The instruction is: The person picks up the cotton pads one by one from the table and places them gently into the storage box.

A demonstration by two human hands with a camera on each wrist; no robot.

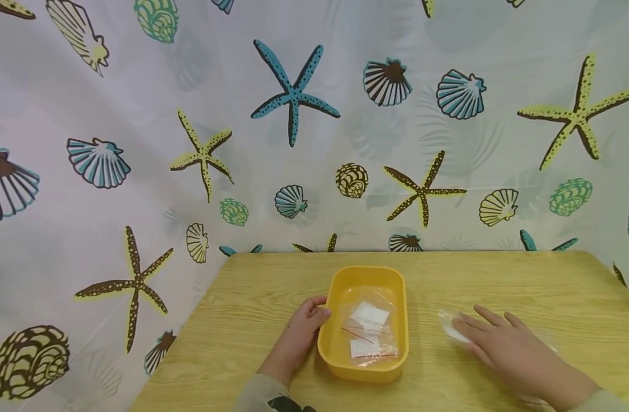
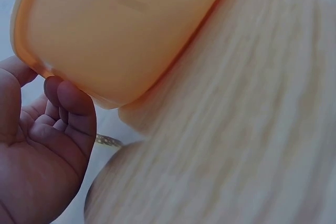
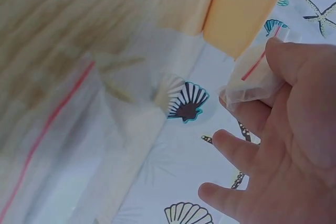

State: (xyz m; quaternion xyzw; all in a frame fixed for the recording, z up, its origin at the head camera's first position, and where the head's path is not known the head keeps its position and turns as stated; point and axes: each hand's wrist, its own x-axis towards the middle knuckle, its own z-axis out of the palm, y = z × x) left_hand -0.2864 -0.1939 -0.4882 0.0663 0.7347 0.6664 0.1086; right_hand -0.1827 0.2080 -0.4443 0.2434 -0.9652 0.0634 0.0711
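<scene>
A yellow plastic container sits on the table. Inside it lie several clear zip bags with red seal lines and white pieces in them. My left hand grips the container's left side, fingers and thumb at the rim; in the left wrist view the curled fingers meet its wall. To the right of the container, my right hand pinches a small zip bag between thumb and index finger, the other fingers spread. White content shows through this bag.
Another red-sealed zip bag shows close up in the right wrist view, partly hidden under the right hand in the head view. The wood-grain table ends at a white curtain printed with starfish and shells.
</scene>
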